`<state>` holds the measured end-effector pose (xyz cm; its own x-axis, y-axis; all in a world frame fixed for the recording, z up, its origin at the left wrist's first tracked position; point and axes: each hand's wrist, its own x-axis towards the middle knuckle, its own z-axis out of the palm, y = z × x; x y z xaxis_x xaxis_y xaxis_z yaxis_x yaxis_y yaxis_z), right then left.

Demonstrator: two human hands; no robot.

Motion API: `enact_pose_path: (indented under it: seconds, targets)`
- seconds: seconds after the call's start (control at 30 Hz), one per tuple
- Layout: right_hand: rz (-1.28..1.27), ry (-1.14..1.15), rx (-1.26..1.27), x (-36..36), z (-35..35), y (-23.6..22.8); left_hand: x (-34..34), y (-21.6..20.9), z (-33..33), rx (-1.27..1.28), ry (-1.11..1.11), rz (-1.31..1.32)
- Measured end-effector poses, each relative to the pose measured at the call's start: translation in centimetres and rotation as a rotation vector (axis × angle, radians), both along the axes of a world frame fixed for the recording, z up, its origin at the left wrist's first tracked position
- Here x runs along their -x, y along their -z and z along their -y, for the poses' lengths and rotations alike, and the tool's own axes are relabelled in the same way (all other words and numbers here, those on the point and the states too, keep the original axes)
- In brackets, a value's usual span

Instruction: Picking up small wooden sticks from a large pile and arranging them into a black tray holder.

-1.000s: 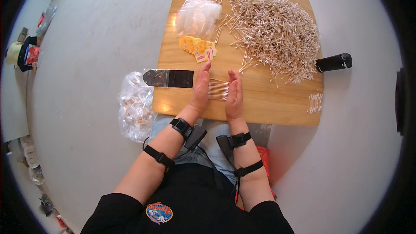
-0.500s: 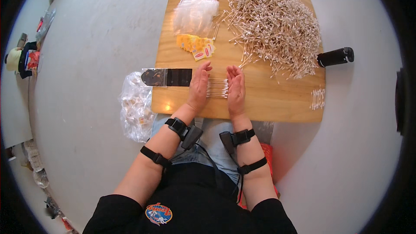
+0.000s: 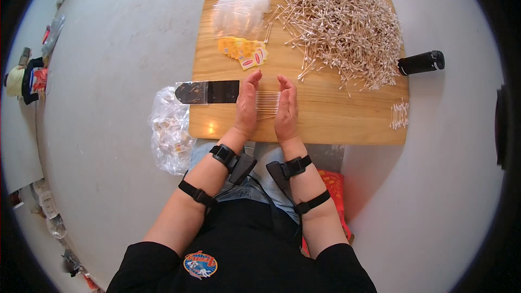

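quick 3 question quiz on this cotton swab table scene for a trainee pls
1. True or false: the row of cotton swabs lies between the left hand and the right hand.
2. Which lies nearest the left hand? A) black cylinder B) dark flat strip C) big swab pile
3. Fill in: the clear bag of small packets sits off the wooden table's ____ edge.

Key: 1 true. 2 B. 3 left.
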<state>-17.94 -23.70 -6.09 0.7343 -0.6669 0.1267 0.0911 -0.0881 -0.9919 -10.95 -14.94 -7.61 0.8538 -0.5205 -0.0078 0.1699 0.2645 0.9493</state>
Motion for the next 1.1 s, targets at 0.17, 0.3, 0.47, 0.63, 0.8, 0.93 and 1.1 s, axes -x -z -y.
enact_pose_path:
  seconds: [0.17, 0.3, 0.47, 0.63, 0.8, 0.93, 1.1]
  targets:
    - [0.057, -0.001, -0.078, 0.2, 0.5, 1.0, -0.1, -1.1, -0.3, 0.022, 0.026, 0.011]
    - [0.146, 0.041, -0.236, 1.3, 2.1, 1.4, -0.6, -2.4, -3.5, -0.470, 0.232, 0.695]
    - [0.140, 0.025, -0.237, 2.3, 2.6, 1.0, -1.1, -2.9, -4.8, -0.656, 0.300, 0.780]
    - [0.032, 0.014, -0.149, 1.9, 1.5, 0.0, -0.9, -2.3, -3.3, -0.553, 0.245, 0.709]
    - [-0.020, -0.014, -0.012, 0.7, 0.7, -0.4, -0.5, -1.1, -1.1, -0.203, 0.051, 0.260]
    - [-0.094, -0.026, 0.120, 0.0, -0.9, -0.3, 0.0, -1.3, -0.8, -0.184, 0.029, 0.206]
    - [-0.023, 0.009, 0.048, -0.2, -0.8, 0.2, 0.0, -1.0, -0.6, -0.124, -0.017, 0.183]
